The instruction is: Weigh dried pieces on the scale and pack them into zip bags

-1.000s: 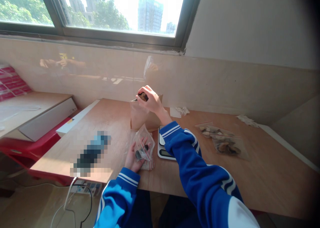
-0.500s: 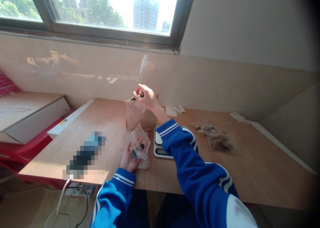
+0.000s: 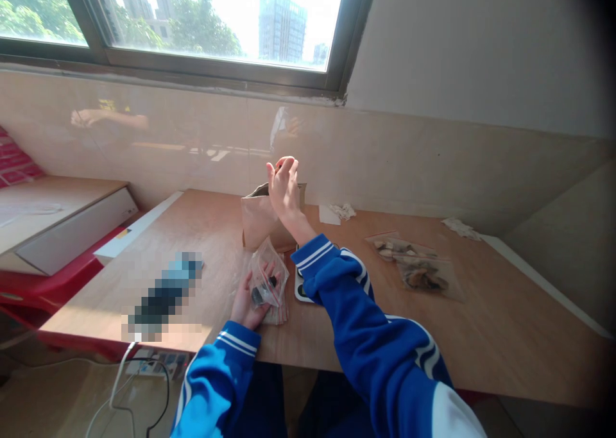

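My left hand is closed around a clear zip bag with a few dark pieces inside. More flat zip bags lie beneath it on the table. Above the right side of an open brown paper bag, my right hand is raised with its back towards me. Between its curled fingers shows a small brown piece, mostly hidden, so its kind is unclear. A white kitchen scale sits partly covered by my right sleeve.
Two clear bags of brown dried pieces, one behind and one in front, lie to the right. Crumpled tissue rests by the wall. A blurred-out dark object is on the left, with a white cable hanging below.
My right hand has turned upright and shifted slightly right over the paper bag, its fingers still curled around the brown piece. My left hand and the zip bag have stayed in place.
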### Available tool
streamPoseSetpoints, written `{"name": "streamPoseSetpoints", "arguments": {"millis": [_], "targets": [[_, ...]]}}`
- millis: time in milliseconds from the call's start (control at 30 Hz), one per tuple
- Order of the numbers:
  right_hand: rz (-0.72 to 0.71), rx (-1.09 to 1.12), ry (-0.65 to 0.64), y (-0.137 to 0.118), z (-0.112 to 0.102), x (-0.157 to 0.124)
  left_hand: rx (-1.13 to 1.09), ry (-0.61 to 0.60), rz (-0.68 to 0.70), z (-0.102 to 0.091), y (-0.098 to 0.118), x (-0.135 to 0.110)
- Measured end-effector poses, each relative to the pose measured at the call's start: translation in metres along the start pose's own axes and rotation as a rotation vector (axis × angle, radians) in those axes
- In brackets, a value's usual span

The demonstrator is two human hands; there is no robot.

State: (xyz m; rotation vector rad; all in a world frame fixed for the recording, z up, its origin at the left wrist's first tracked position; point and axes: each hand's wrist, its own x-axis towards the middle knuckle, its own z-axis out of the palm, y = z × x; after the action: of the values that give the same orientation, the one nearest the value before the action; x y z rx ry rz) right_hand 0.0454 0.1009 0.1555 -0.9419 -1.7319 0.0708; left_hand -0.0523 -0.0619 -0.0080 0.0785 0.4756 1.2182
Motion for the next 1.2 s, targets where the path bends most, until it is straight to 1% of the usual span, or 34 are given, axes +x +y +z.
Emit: {"name": "streamPoseSetpoints", "arguments": {"millis": [67, 100, 167, 233, 300, 367, 433, 467, 500, 533, 600, 667, 700, 733, 833, 933, 967, 1100, 1200], "targets": [[0.057, -0.098, 0.040, -0.004, 0.002, -0.004, 0.008, -0.006, -0.001, -0.001, 0.000, 0.000], [0.047, -0.151, 0.025, -0.006, 0.003, -0.006, 0.009, -0.005, -0.001, 0.000, 0.000, 0.000], [-0.038, -0.220, -0.051, -0.010, 0.001, -0.010, 0.009, 0.004, -0.001, 0.001, 0.001, 0.000], [-0.111, -0.249, -0.084, -0.013, -0.005, -0.014, 0.005, 0.018, 0.001, 0.002, 0.001, -0.001], [-0.171, -0.213, -0.086, -0.016, -0.013, -0.018, 0.004, 0.026, 0.001, 0.003, 0.000, -0.001], [-0.201, -0.118, -0.052, -0.022, -0.025, -0.024, 0.007, 0.028, 0.008, 0.002, 0.000, 0.000], [-0.168, 0.012, -0.004, -0.031, -0.038, -0.034, 0.012, 0.033, 0.021, 0.002, -0.001, 0.001], [-0.131, 0.078, -0.008, -0.036, -0.045, -0.041, 0.016, 0.034, 0.026, 0.001, -0.001, 0.001], [-0.085, 0.137, -0.050, -0.041, -0.052, -0.050, 0.023, 0.035, 0.029, 0.002, -0.001, 0.000], [-0.039, 0.184, -0.139, -0.047, -0.059, -0.059, 0.032, 0.037, 0.031, 0.002, -0.001, 0.000], [0.041, 0.232, -0.404, -0.055, -0.071, -0.080, 0.051, 0.047, 0.047, 0.005, -0.001, -0.001], [0.081, 0.275, -0.668, -0.058, -0.077, -0.101, 0.057, 0.075, 0.078, 0.006, -0.002, -0.002], [0.090, 0.288, -0.758, -0.059, -0.077, -0.111, 0.057, 0.094, 0.088, 0.007, -0.002, -0.002], [0.096, 0.283, -0.815, -0.058, -0.077, -0.120, 0.056, 0.114, 0.090, 0.007, -0.002, -0.002], [0.076, 0.147, -0.912, -0.054, -0.068, -0.138, 0.082, 0.137, 0.101, 0.005, -0.003, -0.003], [0.022, 0.014, -1.012, -0.052, -0.058, -0.146, 0.139, 0.103, 0.140, 0.005, -0.004, -0.003], [0.009, -0.020, -1.026, -0.053, -0.056, -0.148, 0.143, 0.095, 0.141, 0.006, -0.004, -0.003], [-0.054, -0.233, -0.990, -0.056, -0.047, -0.163, 0.097, 0.089, 0.088, 0.009, -0.006, -0.002], [-0.074, -0.344, -0.938, -0.056, -0.042, -0.177, 0.075, 0.093, 0.002, 0.007, -0.006, -0.001]]}}
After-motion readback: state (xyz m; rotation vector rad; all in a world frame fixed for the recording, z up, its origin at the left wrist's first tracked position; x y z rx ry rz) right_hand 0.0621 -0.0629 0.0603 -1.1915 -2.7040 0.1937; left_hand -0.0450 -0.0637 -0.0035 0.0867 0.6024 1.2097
